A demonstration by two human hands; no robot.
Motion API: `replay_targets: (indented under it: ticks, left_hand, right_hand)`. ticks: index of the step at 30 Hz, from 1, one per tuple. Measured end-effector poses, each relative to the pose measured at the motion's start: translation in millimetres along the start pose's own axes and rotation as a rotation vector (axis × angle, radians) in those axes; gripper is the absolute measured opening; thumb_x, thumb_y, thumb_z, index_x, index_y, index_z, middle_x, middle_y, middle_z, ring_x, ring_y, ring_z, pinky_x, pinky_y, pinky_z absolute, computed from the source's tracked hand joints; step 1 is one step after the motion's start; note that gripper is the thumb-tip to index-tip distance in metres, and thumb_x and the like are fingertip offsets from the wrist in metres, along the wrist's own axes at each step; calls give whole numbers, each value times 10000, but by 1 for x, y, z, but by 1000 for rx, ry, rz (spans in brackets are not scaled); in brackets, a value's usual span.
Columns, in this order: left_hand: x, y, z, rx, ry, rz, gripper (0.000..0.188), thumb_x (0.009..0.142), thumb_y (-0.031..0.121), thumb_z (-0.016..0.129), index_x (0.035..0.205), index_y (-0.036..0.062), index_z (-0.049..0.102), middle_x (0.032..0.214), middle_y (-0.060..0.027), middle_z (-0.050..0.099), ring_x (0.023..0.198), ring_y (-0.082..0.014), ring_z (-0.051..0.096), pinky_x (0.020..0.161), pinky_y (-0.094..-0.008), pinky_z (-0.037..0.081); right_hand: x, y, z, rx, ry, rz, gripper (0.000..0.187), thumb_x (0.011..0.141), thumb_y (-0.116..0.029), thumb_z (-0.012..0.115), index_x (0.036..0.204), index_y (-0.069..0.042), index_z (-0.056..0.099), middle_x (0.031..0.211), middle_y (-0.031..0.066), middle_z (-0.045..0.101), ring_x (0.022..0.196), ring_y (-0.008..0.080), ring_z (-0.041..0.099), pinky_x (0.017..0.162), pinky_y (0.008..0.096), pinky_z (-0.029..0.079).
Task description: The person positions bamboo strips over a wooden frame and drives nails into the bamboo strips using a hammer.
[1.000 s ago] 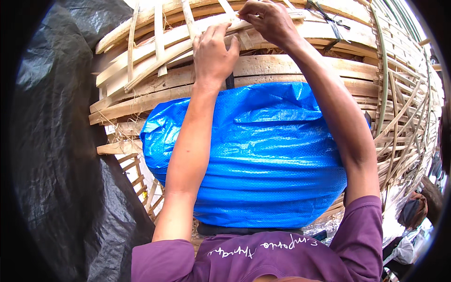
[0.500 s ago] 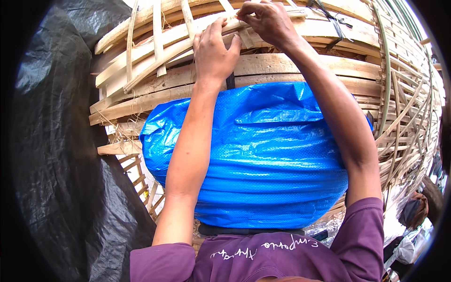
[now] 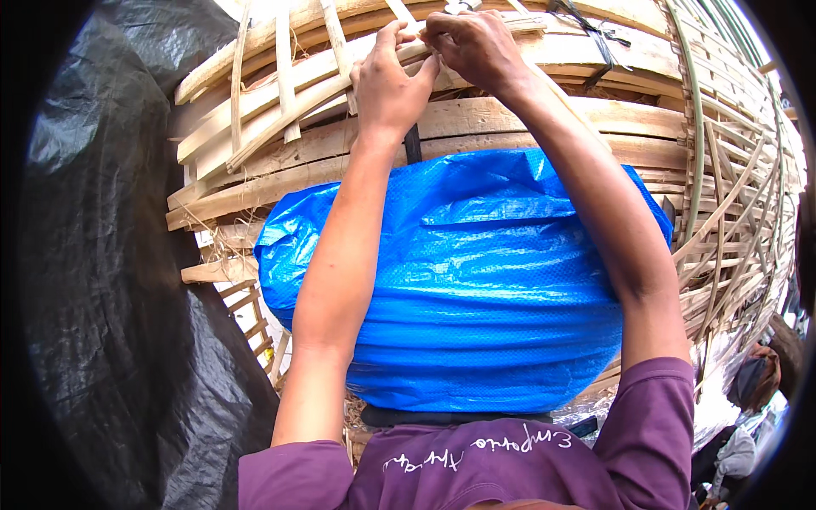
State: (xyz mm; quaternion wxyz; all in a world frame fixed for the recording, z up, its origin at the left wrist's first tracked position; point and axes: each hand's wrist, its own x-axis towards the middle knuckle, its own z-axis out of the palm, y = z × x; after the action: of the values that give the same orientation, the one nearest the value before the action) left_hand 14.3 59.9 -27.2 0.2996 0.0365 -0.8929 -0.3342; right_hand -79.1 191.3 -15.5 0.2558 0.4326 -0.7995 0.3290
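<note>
Both arms reach over a blue woven plastic sheet to the far side. My left hand is closed on a long pale bamboo strip, which slants up from the left. Its thumb and fingers lie on either side of the strip. Close beside it, my right hand is bent at the knuckles, with fingertips pinched at the same strip near my left fingertips. Its palm side is hidden. Thin upright strips cross the long pieces left of my hands. Wooden planks lie below them.
Black plastic sheeting hangs along the left. Woven bamboo lattice curves down the right. A black tie binds the planks at upper right. Cloths lie in a heap at lower right.
My left fingers have curled more around the strip. My right hand has come down a little and slightly left, nearer the left thumb. A thin strip now shows along my right forearm.
</note>
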Motion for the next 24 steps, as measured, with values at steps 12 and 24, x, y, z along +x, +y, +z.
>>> replay_targets:
  ticks: [12, 24]
  left_hand:
    - [10, -2, 11, -194, 5, -72, 466, 807, 42, 715, 1239, 79, 544, 943, -156, 716, 898, -352, 695, 772, -441, 540]
    - [17, -8, 9, -185, 59, -64, 494, 807, 38, 723, 1252, 108, 522, 875, -131, 718, 827, -298, 713, 713, -408, 551]
  right_hand:
    - [-12, -5, -5, 25, -77, 37, 50, 833, -156, 621, 797, -149, 655, 677, 93, 668, 698, 284, 671, 714, 435, 419]
    - [-2, -4, -7, 5, -195, 34, 92, 860, -203, 626, 812, -126, 637, 719, 118, 682, 751, 302, 680, 718, 450, 425]
